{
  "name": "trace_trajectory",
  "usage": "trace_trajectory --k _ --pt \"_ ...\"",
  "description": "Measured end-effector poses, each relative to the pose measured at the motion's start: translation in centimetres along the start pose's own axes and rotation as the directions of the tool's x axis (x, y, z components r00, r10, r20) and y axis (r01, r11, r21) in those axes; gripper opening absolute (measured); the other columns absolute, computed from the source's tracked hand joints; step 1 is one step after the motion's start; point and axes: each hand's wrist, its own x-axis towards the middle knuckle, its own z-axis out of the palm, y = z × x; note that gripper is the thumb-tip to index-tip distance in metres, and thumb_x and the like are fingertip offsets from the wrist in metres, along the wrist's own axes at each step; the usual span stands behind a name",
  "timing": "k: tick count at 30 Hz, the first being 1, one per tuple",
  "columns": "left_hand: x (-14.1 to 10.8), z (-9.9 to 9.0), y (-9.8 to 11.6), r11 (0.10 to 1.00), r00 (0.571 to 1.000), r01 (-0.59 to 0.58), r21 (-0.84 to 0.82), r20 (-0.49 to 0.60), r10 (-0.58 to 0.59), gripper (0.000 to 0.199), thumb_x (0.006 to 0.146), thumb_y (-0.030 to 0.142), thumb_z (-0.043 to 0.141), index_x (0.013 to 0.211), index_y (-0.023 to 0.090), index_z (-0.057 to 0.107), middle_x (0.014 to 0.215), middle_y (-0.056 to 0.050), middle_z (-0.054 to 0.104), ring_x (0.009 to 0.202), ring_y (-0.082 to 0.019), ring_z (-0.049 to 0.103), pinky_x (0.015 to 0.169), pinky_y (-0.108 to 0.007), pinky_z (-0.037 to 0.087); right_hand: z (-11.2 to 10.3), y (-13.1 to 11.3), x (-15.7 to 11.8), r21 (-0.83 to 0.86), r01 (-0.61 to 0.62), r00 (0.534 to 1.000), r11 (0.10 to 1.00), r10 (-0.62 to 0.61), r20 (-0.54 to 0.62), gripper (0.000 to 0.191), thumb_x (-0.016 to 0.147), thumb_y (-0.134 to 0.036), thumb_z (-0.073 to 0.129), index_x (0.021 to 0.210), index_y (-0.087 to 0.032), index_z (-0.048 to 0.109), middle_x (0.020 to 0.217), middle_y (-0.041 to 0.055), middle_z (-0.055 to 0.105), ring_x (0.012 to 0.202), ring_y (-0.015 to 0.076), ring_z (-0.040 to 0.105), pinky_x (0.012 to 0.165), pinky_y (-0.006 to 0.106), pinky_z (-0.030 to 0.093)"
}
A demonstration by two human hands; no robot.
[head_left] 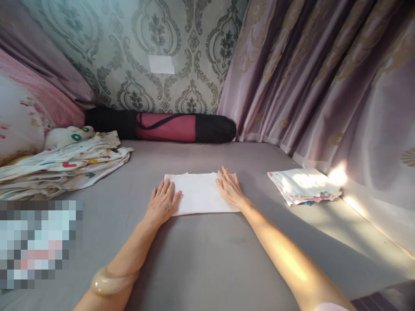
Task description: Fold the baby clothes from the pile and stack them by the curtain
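A white folded cloth lies flat on the grey sheet in front of me, roughly a wide rectangle. Whether it is a garment I cannot tell. On its left end rests my left hand, palm down with the fingers stretched out. My right hand lies flat over the right end, fingers spread toward the far edge. Neither hand grips the cloth. A pale bangle circles my left forearm.
To the right sits a stack of folded cloths, partly sunlit. Patterned clothes are heaped at the left, beside a pillow. Against the wall lies a long black and red bag. Purple curtains hang on the right. A blurred patch covers the lower left.
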Motion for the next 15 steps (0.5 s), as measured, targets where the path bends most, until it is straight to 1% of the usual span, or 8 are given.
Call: trace_trajectory --k 2,5,8,10,12,14,15 --pt "0.0 0.0 0.0 1.000 1.000 0.003 0.000 -0.001 -0.003 0.060 0.098 0.045 0.028 0.145 0.011 0.041 0.159 -0.013 0.026 0.147 -0.030 0.022 0.118 -0.049 0.021 0.2 0.6 0.0 -0.025 -0.044 0.999 0.999 0.044 -0.012 0.072 0.099 -0.050 0.007 0.154 -0.005 0.021 0.162 0.0123 0.013 0.150 0.0223 0.005 0.120 0.042 0.001" --pt "0.0 0.0 -0.1 1.000 1.000 0.005 -0.016 0.005 -0.005 0.060 0.098 0.046 0.029 0.145 0.011 0.041 0.159 -0.013 0.026 0.147 -0.031 0.022 0.118 -0.050 0.021 0.7 1.1 0.0 -0.043 -0.052 0.999 0.998 0.053 0.008 0.072 0.099 -0.049 0.009 0.154 -0.004 0.022 0.162 0.0109 0.016 0.150 0.0223 0.007 0.120 0.040 0.003" --pt "0.2 0.1 -0.3 0.999 1.000 -0.001 -0.053 0.000 0.001 0.060 0.098 0.046 0.029 0.145 0.010 0.041 0.159 -0.013 0.027 0.147 -0.032 0.023 0.117 -0.051 0.022 0.4 1.0 0.2 -0.057 -0.055 0.998 0.997 0.057 0.033 0.071 0.099 -0.049 0.012 0.154 -0.004 0.022 0.161 0.0116 0.016 0.150 0.0239 0.008 0.120 0.043 0.006" --pt "0.3 0.1 -0.4 0.996 1.000 -0.012 -0.084 -0.028 0.009 0.059 0.098 0.045 0.029 0.144 0.011 0.042 0.158 -0.014 0.029 0.146 -0.031 0.023 0.117 -0.051 0.022 -0.1 0.4 0.3 -0.085 -0.060 0.997 0.995 0.064 0.045 0.071 0.099 -0.048 0.014 0.153 -0.003 0.024 0.161 0.0139 0.018 0.149 0.0261 0.010 0.119 0.047 0.005" --pt "0.4 0.2 -0.4 0.994 0.997 -0.022 -0.111 -0.072 0.014 0.057 0.098 0.044 0.029 0.143 0.013 0.043 0.157 -0.013 0.030 0.146 -0.031 0.024 0.117 -0.051 0.023 -0.5 -0.6 0.6 -0.115 -0.019 1.000 0.993 0.019 0.002 0.070 0.099 -0.047 0.015 0.152 -0.003 0.026 0.160 0.0150 0.019 0.149 0.0262 0.009 0.119 0.049 0.002" --pt "0.5 0.3 -0.5 0.992 0.994 -0.027 -0.125 -0.110 0.013 0.055 0.099 0.043 0.029 0.143 0.015 0.044 0.157 -0.012 0.032 0.146 -0.029 0.025 0.117 -0.050 0.023 -0.3 -1.5 0.8 -0.127 0.076 0.995 0.989 -0.083 -0.056 0.069 0.100 -0.045 0.014 0.152 -0.003 0.026 0.161 0.0137 0.018 0.150 0.0238 0.007 0.120 0.046 -0.001" --pt "0.5 0.4 -0.6 0.991 0.993 -0.024 -0.128 -0.119 0.009 0.054 0.099 0.042 0.030 0.143 0.015 0.044 0.156 -0.012 0.033 0.146 -0.029 0.026 0.117 -0.049 0.023 0.0 -1.9 0.8 -0.122 0.120 0.990 0.985 -0.129 -0.064 0.068 0.100 -0.045 0.014 0.152 -0.003 0.025 0.161 0.0130 0.017 0.150 0.0226 0.007 0.120 0.043 0.000"
